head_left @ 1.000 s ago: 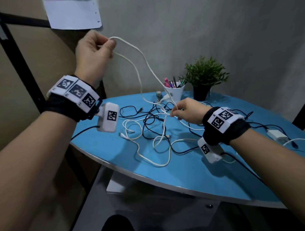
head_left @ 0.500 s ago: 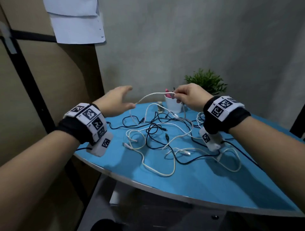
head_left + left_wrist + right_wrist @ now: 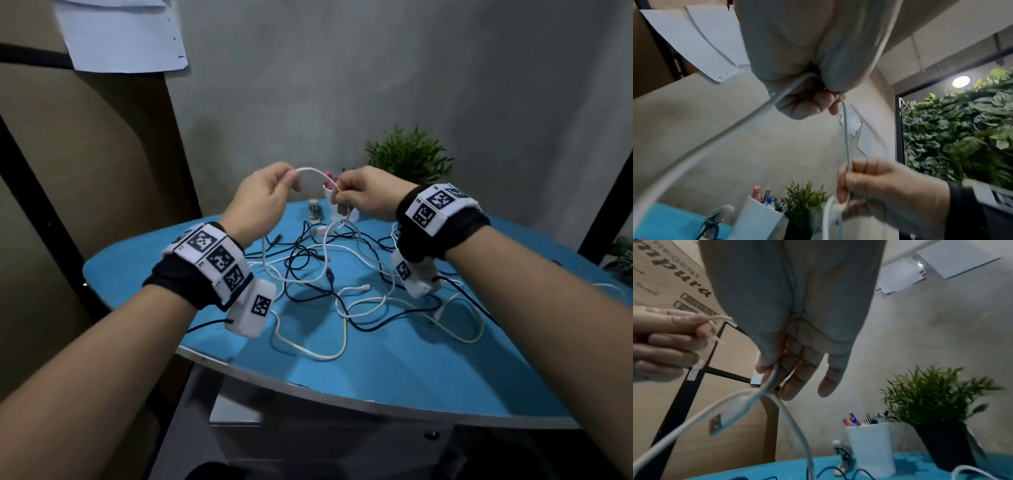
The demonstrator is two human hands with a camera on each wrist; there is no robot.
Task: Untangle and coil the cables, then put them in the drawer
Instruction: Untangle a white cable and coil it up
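Both hands are raised above the far side of the blue table (image 3: 394,377). My left hand (image 3: 293,180) and right hand (image 3: 337,198) each pinch the same white cable (image 3: 317,172), which arcs in a short span between them. In the left wrist view this white cable (image 3: 846,138) runs from my left fingers (image 3: 813,102) down to the right hand (image 3: 869,183). Seen from the right wrist, the thumb and forefinger (image 3: 766,371) pinch the cable just above its USB plug (image 3: 723,423). The rest hangs into a tangle of black and white cables (image 3: 325,284) on the table.
A white pen cup (image 3: 342,214), a small potted plant (image 3: 407,157) and a small metal object (image 3: 315,212) stand at the table's back. A grey drawer unit (image 3: 308,442) sits under the front edge. A black frame (image 3: 41,219) runs along the left.
My left hand came down from high on the left, opened, and now pinches the white cable again close to my right hand, which rose from the tangle.
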